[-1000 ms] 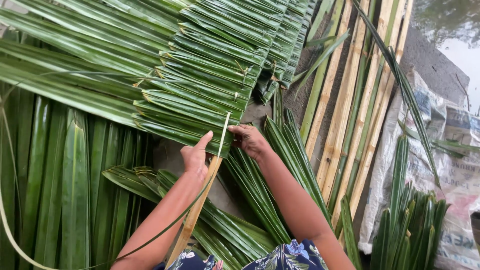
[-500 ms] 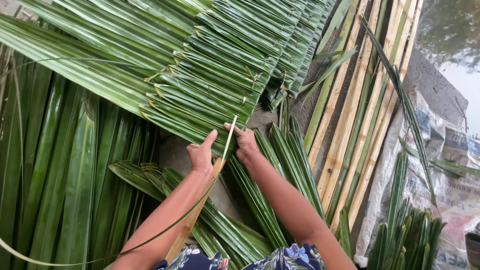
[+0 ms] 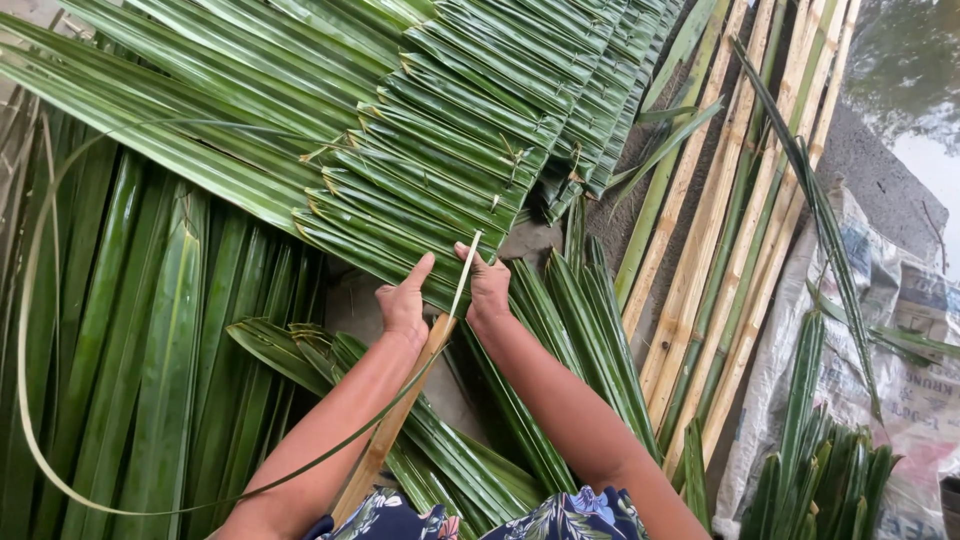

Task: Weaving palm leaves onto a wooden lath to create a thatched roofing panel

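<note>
A: Item one, the hands. How are they entered?

B: The left hand (image 3: 405, 303) is recorded at centre frame, fingers curled down onto the lower edge of the stitched panel of folded green palm leaves (image 3: 440, 170). The right hand (image 3: 488, 288) is set just beside it, clenched on the same edge, with the thin pale strip of leaf rib (image 3: 463, 275) pinched upright between the two.

A: And the change against the earlier views?

B: Both hands are noted slightly further right along the panel edge than a second ago, and closer together; the strip now stands straighter. It is judged that another leaf is being pinned and the row is advancing.

A: What lies beneath?

B: A flat tan wooden batten (image 3: 392, 430), running from under the hands to the lower centre of the frame. The long trailing green fibre (image 3: 30, 330) is looped out to the far left.

A: Surroundings?

B: Loose long green palm fronds (image 3: 150, 340) at left; a bundle of yellowish bamboo poles (image 3: 720, 230) at right; a printed grey woven sack (image 3: 900, 340) at the right edge.
</note>
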